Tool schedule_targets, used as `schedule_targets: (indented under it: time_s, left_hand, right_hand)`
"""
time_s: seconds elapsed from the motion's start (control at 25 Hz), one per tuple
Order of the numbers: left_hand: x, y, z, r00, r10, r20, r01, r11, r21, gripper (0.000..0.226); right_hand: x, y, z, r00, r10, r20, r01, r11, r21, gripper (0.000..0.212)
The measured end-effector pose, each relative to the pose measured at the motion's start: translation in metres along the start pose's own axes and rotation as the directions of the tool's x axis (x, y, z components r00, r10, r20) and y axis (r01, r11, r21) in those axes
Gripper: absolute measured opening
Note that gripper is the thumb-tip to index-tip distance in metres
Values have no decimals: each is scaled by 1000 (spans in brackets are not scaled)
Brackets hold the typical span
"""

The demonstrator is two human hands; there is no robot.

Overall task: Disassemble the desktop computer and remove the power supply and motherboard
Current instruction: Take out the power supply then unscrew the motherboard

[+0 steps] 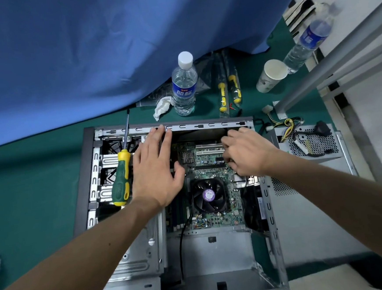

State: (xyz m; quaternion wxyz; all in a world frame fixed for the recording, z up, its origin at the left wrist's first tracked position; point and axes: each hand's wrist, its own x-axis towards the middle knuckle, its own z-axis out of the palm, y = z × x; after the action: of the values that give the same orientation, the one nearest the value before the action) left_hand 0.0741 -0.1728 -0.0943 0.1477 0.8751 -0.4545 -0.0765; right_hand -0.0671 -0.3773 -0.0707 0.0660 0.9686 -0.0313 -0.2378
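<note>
Head view: the right hand (246, 153) curls its fingers down onto the far right part of the board (206, 168), near the white slots; whether they pinch a screw, a plug or the board's edge is hidden. The left hand (156, 170) lies flat and spread over the board's left edge, fingertips reaching the case (206, 125) rim, holding nothing. Directly under and between both hands, the board is a green rectangle, long axis running toward the viewer, with a black round fan (209, 196) mid-board. Already out, the perforated grey metal supply (311, 143) sits right of the case. A rubbery green-yellow screwdriver (121, 175) rests on the drive cage, nearest the left hand.
</note>
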Motion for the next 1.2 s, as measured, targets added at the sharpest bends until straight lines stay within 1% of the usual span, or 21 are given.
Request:
schedule_targets:
  time_s: [0.16,0.32,0.56,0.64,0.76,0.8,0.84,0.88,0.92,0.96,1.0,1.04,1.08,1.12,1.16,1.2]
  left_hand:
    - [1,0,0,1000,-1,1,1,1000,8,73]
    - [1,2,0,1000,2,10,-2,1000,3,74]
    - [1,1,0,1000,-4,15,4,1000,10,76]
    - [1,2,-1,1000,-3,20,2,1000,8,77]
    - [0,3,-3,1000,-6,29,6,1000,-3,78]
    - [0,4,-3,999,-10,30,10,1000,-8,79]
    - [0,4,-4,1000,-12,26,12,1000,-10,79]
    - [0,3,-4,1000,-14,23,14,1000,-9,79]
    - [1,3,-4,1000,-16,24,16,1000,-7,80]
    - [1,3,-3,1000,-17,27,17,1000,-5,80]
    - [1,3,-3,1000,-15,28,15,1000,-6,80]
    - [2,3,-3,1000,-13,28,13,1000,-8,80]
    - [2,3,-4,999,-15,29,15,1000,-10,80]
    - [1,3,-5,999,-18,29,19,1000,-13,80]
    - [1,4,-5,999,-19,28,19,1000,-13,80]
    - [1,4,-6,999,-19,27,19,1000,-13,80]
  right_hand:
    - [0,1,2,1000,-13,-11,13,1000,5,36]
    - [0,2,1,1000,-14,9,14,1000,-16,39]
    - [0,1,2,1000,-10,6,9,1000,17,38]
    - [0,2,-1,999,24,30,-24,1000,-9,32]
    - [3,-14,-10,980,96,174,-91,995,-40,11]
    - [6,-27,-10,966,152,212,-154,988,-4,6]
    - [11,-39,-8,948,233,219,-260,960,104,6]
    - [17,-51,-5,916,329,231,-384,884,266,4]
    - [24,-58,-1,864,433,257,-503,741,444,11]
    - [32,-61,3,795,521,312,-591,545,594,23]
    - [39,-61,6,715,579,392,-639,313,703,36]
    - [44,-60,10,638,607,474,-644,82,761,48]
    - [48,-58,13,572,627,529,-612,-103,784,53]
    - [53,-55,17,515,647,562,-560,-243,792,55]
    - [58,-52,22,464,669,581,-508,-336,793,54]
    - [63,-51,27,421,689,591,-469,-392,791,53]
